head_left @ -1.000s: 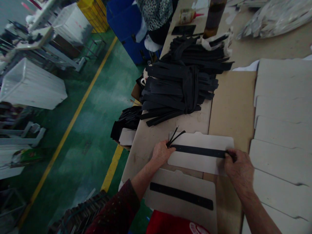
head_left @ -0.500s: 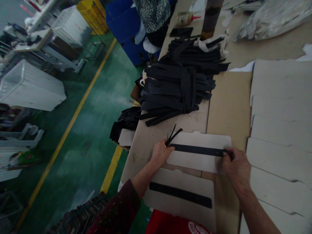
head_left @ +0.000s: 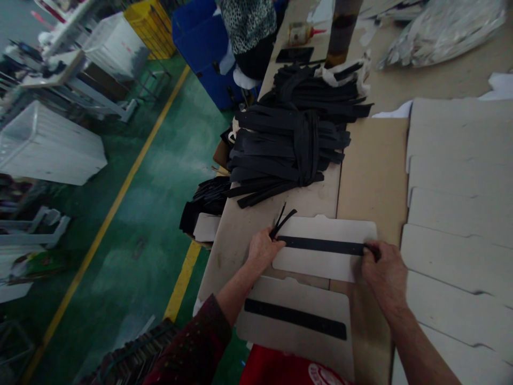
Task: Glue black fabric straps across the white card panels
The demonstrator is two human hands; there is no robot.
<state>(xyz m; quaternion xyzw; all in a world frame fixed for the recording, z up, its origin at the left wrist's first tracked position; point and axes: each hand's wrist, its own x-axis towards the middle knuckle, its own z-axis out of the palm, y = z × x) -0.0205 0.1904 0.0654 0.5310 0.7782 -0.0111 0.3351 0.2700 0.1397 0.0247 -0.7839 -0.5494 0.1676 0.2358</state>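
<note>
A flat black strip (head_left: 320, 245) stretches across a pale, round-cornered board (head_left: 312, 265). My left hand (head_left: 262, 249) pinches the strip's left end, and thin dark pieces (head_left: 284, 222), perhaps more strips, poke up from the same fingers. At the opposite end, the fingertips of my right hand (head_left: 385, 272) are closed on the strip near the board's right edge. Closer to my body lies a second board (head_left: 300, 291) with another black strip (head_left: 294, 319) along it. Bundled black strips (head_left: 276, 147) rest on the table just beyond my left hand.
Overlapping pale boards (head_left: 452, 251) cover the table's right side. Farther back are another black bundle (head_left: 320, 93), a bottle with a red tip (head_left: 300, 34), a dark phone-like slab (head_left: 295, 55) and a plastic bag (head_left: 449, 35). A person (head_left: 252, 32) is beside the table's far left edge.
The view has shifted slightly. Both hands keep their hold on the strip's ends, and the strip still lies across the board.
</note>
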